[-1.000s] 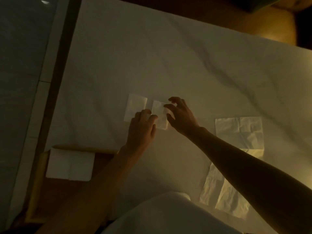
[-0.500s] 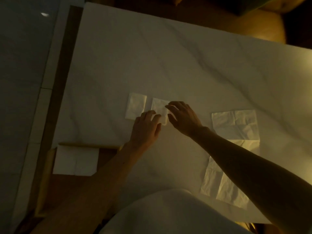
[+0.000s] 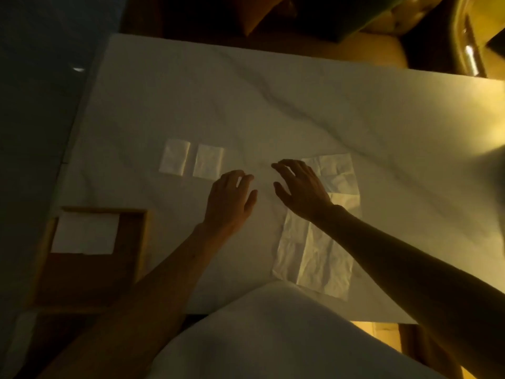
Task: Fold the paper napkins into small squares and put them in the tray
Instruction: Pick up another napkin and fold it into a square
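Two small folded napkins lie side by side on the white table: one [image 3: 175, 160] further left, the other [image 3: 208, 164] just right of it. My left hand [image 3: 229, 199] hovers open just right of the second one, holding nothing. My right hand [image 3: 300, 187] is open with spread fingers, over the left edge of an unfolded napkin [image 3: 338, 173]. Nearer to me, partly under my right forearm, lies another unfolded napkin [image 3: 314, 258]. The wooden tray [image 3: 139, 242] at the near left holds folded napkins [image 3: 86, 236] in its far end.
The white marble-patterned table [image 3: 273, 105] stretches away beyond the napkins. Its left edge runs beside dark floor. Chairs and a dim yellow-lit area [image 3: 464, 36] sit past the far edge. My white-clothed torso [image 3: 273, 337] fills the bottom centre.
Both hands have let go of the second small folded napkin and moved right, toward the unfolded napkins. The camera view has shifted as well.
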